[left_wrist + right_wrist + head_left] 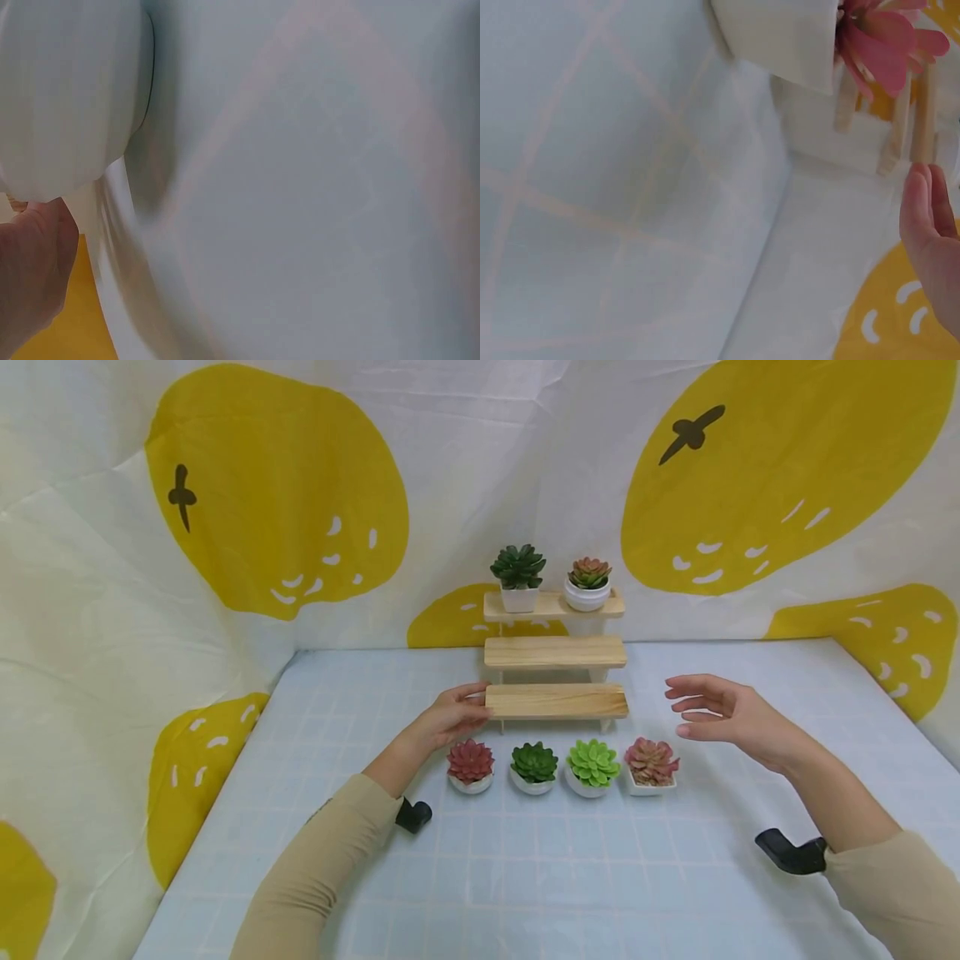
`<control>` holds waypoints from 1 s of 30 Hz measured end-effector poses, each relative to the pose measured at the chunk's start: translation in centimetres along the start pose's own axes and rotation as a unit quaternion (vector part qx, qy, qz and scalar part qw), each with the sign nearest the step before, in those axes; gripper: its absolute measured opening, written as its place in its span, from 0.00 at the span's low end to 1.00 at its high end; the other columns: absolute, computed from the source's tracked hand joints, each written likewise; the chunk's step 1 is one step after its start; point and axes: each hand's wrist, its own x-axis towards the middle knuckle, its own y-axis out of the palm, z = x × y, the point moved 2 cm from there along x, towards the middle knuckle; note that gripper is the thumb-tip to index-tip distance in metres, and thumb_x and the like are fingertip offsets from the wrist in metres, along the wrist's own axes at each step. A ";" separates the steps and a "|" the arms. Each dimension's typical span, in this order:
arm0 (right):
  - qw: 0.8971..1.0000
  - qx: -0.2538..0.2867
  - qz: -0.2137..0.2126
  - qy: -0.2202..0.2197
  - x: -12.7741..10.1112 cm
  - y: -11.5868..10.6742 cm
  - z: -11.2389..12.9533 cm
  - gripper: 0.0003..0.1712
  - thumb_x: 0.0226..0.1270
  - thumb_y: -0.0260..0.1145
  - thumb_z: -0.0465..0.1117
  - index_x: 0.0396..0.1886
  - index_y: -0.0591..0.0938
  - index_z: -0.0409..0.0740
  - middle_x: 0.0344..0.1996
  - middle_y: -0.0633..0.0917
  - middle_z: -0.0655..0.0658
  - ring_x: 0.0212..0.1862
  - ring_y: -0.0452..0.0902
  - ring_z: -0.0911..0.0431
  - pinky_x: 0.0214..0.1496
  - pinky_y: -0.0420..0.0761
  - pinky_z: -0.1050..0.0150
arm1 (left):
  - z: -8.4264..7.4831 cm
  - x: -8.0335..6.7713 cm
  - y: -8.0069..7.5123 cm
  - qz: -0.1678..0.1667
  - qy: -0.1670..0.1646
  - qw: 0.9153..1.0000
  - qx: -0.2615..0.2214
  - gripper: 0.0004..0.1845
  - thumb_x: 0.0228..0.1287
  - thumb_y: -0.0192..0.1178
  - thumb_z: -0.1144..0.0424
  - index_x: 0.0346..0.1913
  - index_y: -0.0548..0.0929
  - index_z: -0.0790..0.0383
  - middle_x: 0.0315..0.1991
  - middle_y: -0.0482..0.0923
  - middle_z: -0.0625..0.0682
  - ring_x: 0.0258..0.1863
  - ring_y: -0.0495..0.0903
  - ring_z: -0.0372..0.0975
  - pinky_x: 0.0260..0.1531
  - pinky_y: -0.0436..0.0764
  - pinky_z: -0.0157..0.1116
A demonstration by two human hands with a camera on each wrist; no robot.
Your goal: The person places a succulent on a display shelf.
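A three-tier wooden display stand (555,652) stands at the back middle of the table. My left hand (456,714) grips the left end of its lowest shelf, thumb in front and fingers behind. To the right of the stand, my right hand (723,712) is held above the table with fingers loosely bent and nothing in them. Nearest to it is a pink succulent (652,762) in a square white pot, also large in the right wrist view. A white pot (67,90) fills the upper left of the left wrist view, partly hiding the hand.
In front of the stand, a dark red succulent (470,762), a dark green succulent (534,763) and a light green succulent (592,764) line up with the pink one. A tall green succulent (518,568) and an orange-green succulent (589,575) occupy the top shelf. Patterned cloth (465,485) hangs behind.
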 end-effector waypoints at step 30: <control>0.997 0.048 0.062 0.010 -1.6 2.9 -3.7 0.39 0.55 0.69 0.33 0.64 0.62 0.31 0.58 0.69 0.33 0.51 0.72 0.58 0.50 0.75 0.67 | -0.1 -0.2 0.1 0.002 -0.005 1.000 -0.010 0.32 0.61 0.53 0.80 0.69 0.62 0.64 0.65 0.63 0.63 0.43 0.74 0.39 0.35 0.77 0.28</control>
